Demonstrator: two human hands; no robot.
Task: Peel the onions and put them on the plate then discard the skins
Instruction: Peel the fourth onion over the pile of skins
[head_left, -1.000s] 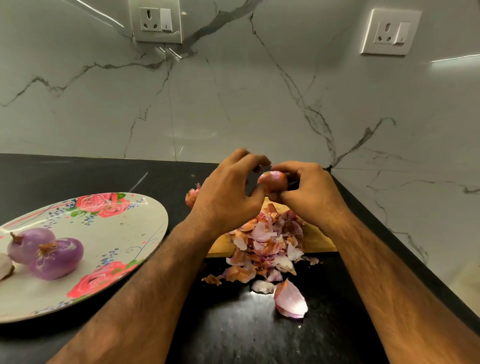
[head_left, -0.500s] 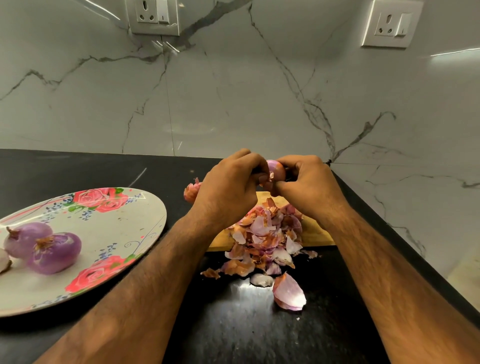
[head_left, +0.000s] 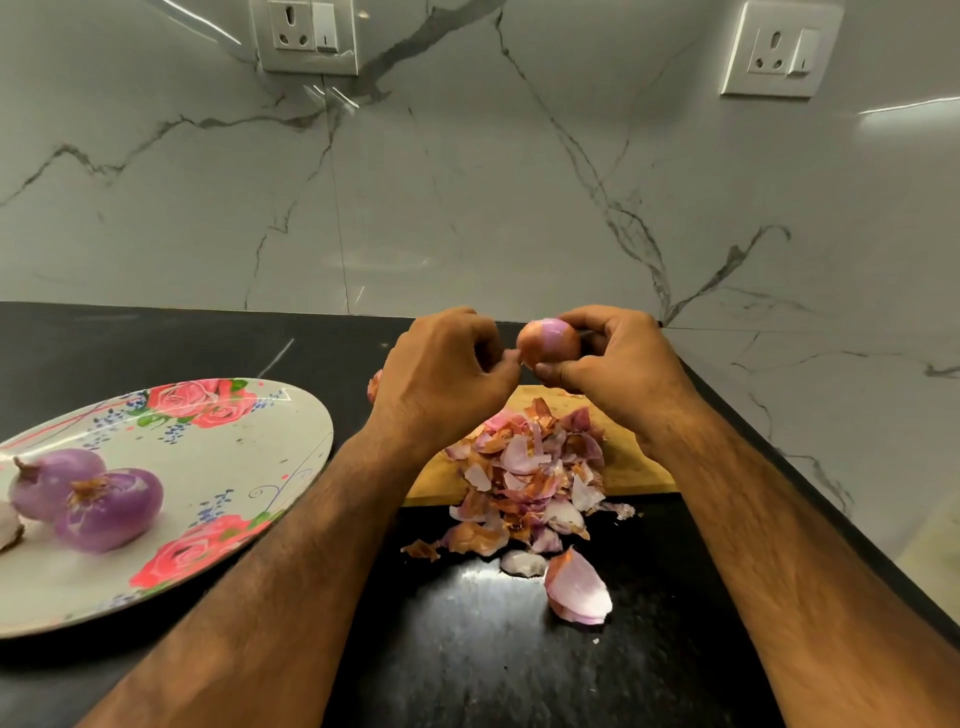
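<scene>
My right hand grips a small onion, partly brown-skinned with a bare pink patch on top, held above the cutting board. My left hand has its fingers curled and its thumb tip touches the onion's left end. Below the hands a heap of onion skins spills from the wooden cutting board onto the black counter. A flowered plate at the left holds two peeled purple onions, with a third pale piece at the frame's edge. Another unpeeled onion peeks out behind my left hand.
A large loose skin piece lies on the black counter in front of the heap. The marble wall forms a corner right behind the board, with two sockets high up. The counter's right edge runs close to my right forearm.
The onion has been turned in my right hand and lifted slightly, showing more bare pink flesh. My left hand's fingers have drawn back from over the onion to its left end.
</scene>
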